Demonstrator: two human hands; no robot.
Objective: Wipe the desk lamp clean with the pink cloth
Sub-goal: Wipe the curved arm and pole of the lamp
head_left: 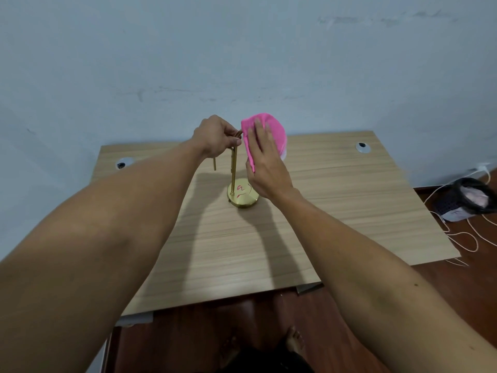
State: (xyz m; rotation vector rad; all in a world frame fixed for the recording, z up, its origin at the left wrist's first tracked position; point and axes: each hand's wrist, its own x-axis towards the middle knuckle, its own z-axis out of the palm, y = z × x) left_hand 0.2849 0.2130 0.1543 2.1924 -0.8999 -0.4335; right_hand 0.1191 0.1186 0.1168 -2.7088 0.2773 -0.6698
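A brass desk lamp stands upright on the wooden desk (pixel 336 205). Its thin stem (pixel 233 170) rises from a round gold base (pixel 243 197) that reflects pink. My left hand (pixel 216 137) grips the top of the lamp's arm, fingers closed around it. The pink cloth (pixel 274 133) is draped over the lamp's shade, which shows only as a pale edge (pixel 284 155) under the cloth. My right hand (pixel 265 162) lies flat against the cloth, fingers spread, pressing it on the shade. A short brass pull hangs to the left of the stem (pixel 214 164).
The desk has two cable holes, one at the back left (pixel 121 164) and one at the back right (pixel 362 147). On the floor to the right sits a dark basket (pixel 468 197) among white cables (pixel 457 235). A blue-grey wall stands close behind the desk.
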